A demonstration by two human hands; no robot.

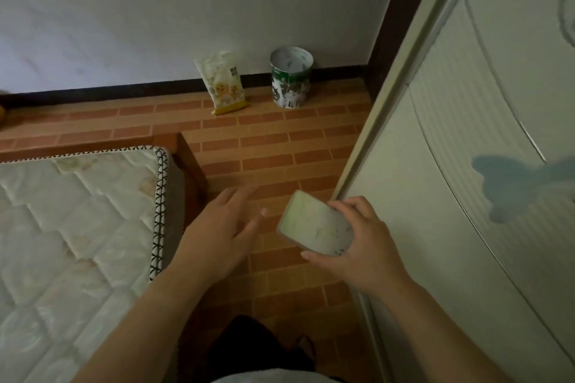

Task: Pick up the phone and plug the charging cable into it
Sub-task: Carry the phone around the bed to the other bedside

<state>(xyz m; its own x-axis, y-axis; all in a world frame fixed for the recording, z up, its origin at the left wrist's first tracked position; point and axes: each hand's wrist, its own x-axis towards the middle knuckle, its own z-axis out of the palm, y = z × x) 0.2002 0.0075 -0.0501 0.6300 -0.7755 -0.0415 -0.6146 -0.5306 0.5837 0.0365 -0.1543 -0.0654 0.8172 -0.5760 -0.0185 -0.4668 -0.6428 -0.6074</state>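
Note:
My right hand [367, 246] grips a phone [314, 224] with a pale green, lightly patterned back facing up. Fingers wrap its far right edge and the thumb lies under its near edge. It is held tilted above the brick-patterned floor, close to the wardrobe. My left hand [224, 227] hovers just left of the phone with fingers spread and nothing in it. No charging cable shows anywhere in the head view.
A bare quilted mattress [74, 221] on a wooden frame fills the left. A white wardrobe door [466, 165] stands at the right. By the far wall sit a snack bag [224, 84] and an open green-and-white can [291, 81].

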